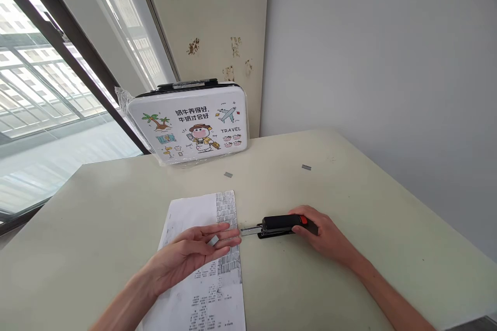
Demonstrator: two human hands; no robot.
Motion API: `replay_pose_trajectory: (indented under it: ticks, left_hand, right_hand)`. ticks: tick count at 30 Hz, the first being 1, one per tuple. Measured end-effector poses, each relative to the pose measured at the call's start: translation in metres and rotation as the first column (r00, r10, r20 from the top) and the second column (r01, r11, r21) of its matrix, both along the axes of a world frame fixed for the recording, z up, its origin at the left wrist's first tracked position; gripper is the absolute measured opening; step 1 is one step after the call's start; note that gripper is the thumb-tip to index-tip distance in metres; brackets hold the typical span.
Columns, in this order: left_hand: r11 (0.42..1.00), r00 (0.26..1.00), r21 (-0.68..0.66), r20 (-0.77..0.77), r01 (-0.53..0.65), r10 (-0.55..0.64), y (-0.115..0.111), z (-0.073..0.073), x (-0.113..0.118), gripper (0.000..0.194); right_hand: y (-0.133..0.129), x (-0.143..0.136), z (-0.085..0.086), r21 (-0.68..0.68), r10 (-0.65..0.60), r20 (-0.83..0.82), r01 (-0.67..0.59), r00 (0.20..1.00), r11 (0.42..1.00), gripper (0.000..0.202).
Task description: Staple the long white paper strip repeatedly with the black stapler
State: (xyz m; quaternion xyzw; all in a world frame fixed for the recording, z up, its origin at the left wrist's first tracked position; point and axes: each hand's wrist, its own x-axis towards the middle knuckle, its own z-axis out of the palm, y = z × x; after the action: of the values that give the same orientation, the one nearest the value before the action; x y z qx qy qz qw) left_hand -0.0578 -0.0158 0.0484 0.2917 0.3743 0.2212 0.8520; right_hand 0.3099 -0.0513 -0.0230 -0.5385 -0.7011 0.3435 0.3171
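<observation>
A black stapler (pixel 278 223) with a red patch lies on its side in my right hand (pixel 320 232), whose fingers and thumb wrap its rear end. Its metal magazine tray (pixel 250 230) sticks out of the front, toward my left hand (pixel 205 245). That hand is palm up, fingers stretched, over the printed paper sheets (pixel 194 207). A small silver strip of staples (pixel 213 240) rests on its fingers near the thumb. The fingertips come right up to the tray's end; whether they touch it I cannot tell.
Two more grey staple strips lie on the table (pixel 295 289), one strip (pixel 228 174) behind the paper and another strip (pixel 306 167) farther right. A white cartoon-printed case (pixel 190 129) in clear plastic stands at the back, near the window (pixel 58 77). A grey wall (pixel 368 62) borders the right side.
</observation>
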Motion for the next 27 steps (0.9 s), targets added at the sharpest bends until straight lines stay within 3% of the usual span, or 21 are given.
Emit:
replay_pose_trajectory:
  ticks: [9,13,16,19,21,24,27]
  left_hand:
    - [0.992,0.993,0.045,0.009,0.114,-0.115,-0.004,0.007,0.002,0.040]
    - [0.998,0.998,0.050,0.049,0.038,-0.040,-0.002,0.000,0.003,0.043]
    - [0.999,0.998,0.037,0.066,-0.022,0.020,-0.003,-0.002,0.006,0.043]
    - [0.997,0.994,0.026,0.092,-0.068,0.066,-0.008,0.001,0.014,0.051]
    - [0.997,0.990,0.029,0.119,-0.074,0.071,-0.011,0.005,0.023,0.056]
    - [0.997,0.991,0.067,0.133,-0.029,0.020,-0.016,0.011,0.039,0.059]
    - [0.984,0.983,0.163,0.159,0.066,-0.093,-0.019,0.019,0.052,0.063]
  right_hand:
    - [0.001,0.000,-0.001,0.004,-0.004,0.013,0.004,1.000,1.000,0.032]
    - [0.000,0.002,-0.003,0.020,0.009,0.025,-0.010,1.000,1.000,0.032]
    - [-0.003,0.001,-0.001,0.150,-0.029,0.075,0.017,0.997,0.988,0.034]
    - [-0.009,-0.014,0.018,0.417,-0.098,0.115,0.042,0.989,0.908,0.041]
    - [-0.014,-0.033,0.038,0.541,-0.046,0.124,-0.029,0.991,0.840,0.034]
    - [-0.018,-0.068,0.069,0.560,0.107,0.207,-0.208,0.972,0.802,0.026]
    - [-0.017,-0.093,0.083,0.546,0.155,0.273,-0.285,0.950,0.788,0.020]
